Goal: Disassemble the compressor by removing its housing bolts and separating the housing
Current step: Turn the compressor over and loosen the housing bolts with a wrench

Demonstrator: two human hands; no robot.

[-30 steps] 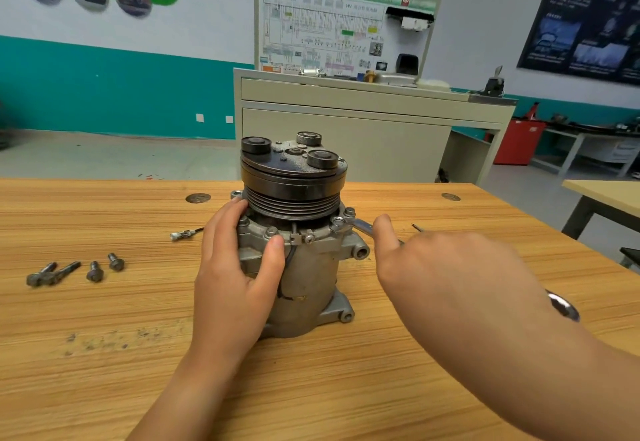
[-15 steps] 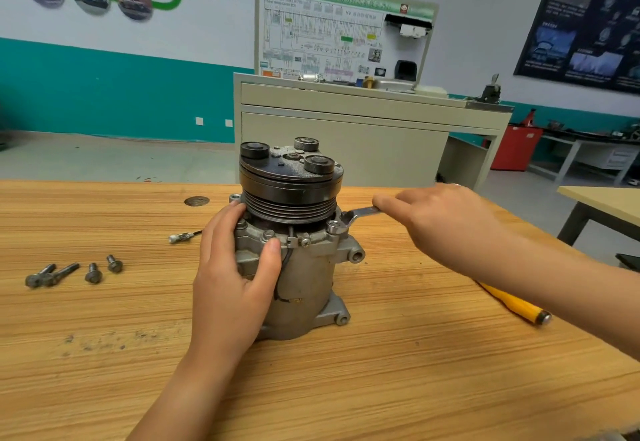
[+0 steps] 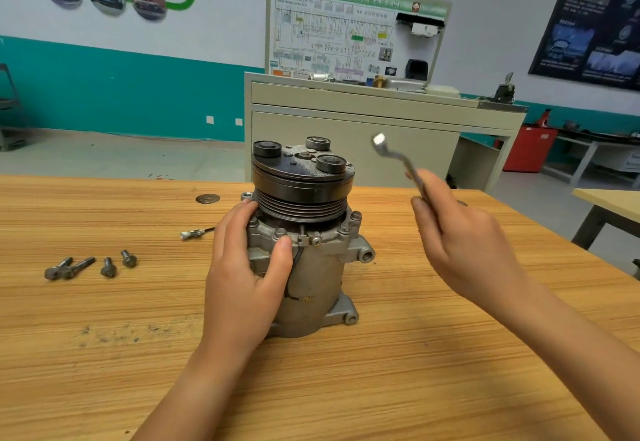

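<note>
Left hand (image 3: 247, 278) grips the upright compressor (image 3: 304, 232) on the counter (image 3: 415, 371); right hand (image 3: 464, 243) holds a wrench (image 3: 398, 160) raised beside it

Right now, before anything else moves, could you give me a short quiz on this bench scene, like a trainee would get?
1. True or false: the wrench is fitted onto the compressor.
2. What does the left hand grip? A the compressor; B the wrench; C nothing.
3. How many loose bolts lie on the table to the left of the compressor?

Key:
1. False: the right hand holds it raised in the air beside the compressor.
2. A
3. Four
</note>
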